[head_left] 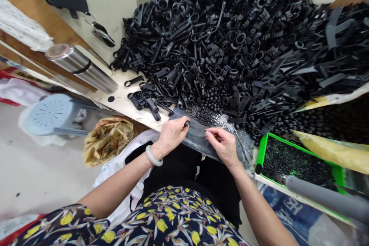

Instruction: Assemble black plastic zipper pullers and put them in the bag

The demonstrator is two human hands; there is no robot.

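Note:
My left hand (pixel 172 133) is closed around a black plastic part (pixel 187 123), whose rounded end sticks out past the thumb. The rest of that part is hidden by the fingers. To its right, my right hand (pixel 223 144) is held in a pinch, with a tiny dark spot at its fingertips that is too small to name. Both hands are above a dark work mat (pixel 198 137) at the table's front edge. Just beyond them lie small silver pins (pixel 224 121) and a heap of little black round pieces (pixel 211 100).
A tall pile of black plastic parts (pixel 201 38) covers the back of the table. At the right, a green tray (pixel 261 150) holds tiny black pieces beside a grey cylindrical handle (pixel 319 192). A steel flask (pixel 83 67) stands left; a blue stool (pixel 52 113) is below.

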